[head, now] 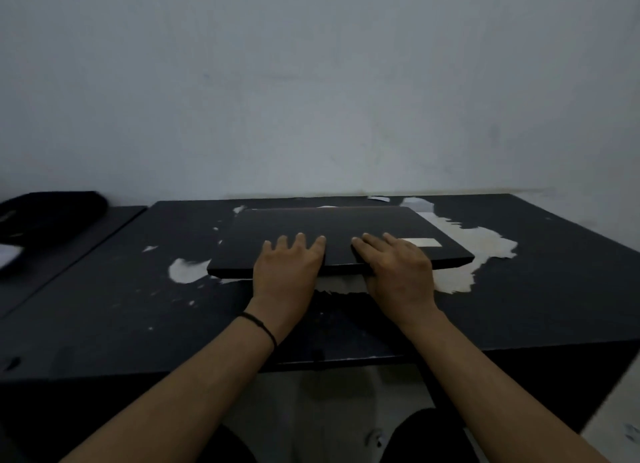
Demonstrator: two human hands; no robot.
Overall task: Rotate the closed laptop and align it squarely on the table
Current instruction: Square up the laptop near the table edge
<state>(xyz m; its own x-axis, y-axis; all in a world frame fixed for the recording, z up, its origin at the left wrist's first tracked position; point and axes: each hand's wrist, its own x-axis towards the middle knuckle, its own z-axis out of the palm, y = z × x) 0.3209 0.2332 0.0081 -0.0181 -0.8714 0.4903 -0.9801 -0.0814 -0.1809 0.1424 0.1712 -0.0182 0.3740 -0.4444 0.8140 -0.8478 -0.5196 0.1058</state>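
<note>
A closed black laptop (332, 225) lies on the black table (138, 307), near the wall, with its long front edge facing me and slightly skewed. A pale sticker (424, 243) sits on its lid at the right. My left hand (289, 267) rests over the front edge, fingers spread on the lid, thumb hidden below. My right hand (394, 265) lies beside it on the same edge, fingers on the lid, thumb wrapped under the edge. The front edge looks slightly raised off the table. A black band circles my left wrist.
The tabletop has worn white patches (481, 251) around the laptop. A dark bag-like object (52, 213) sits on a lower surface at far left. A grey wall stands right behind the table. My knees show below the table's front edge.
</note>
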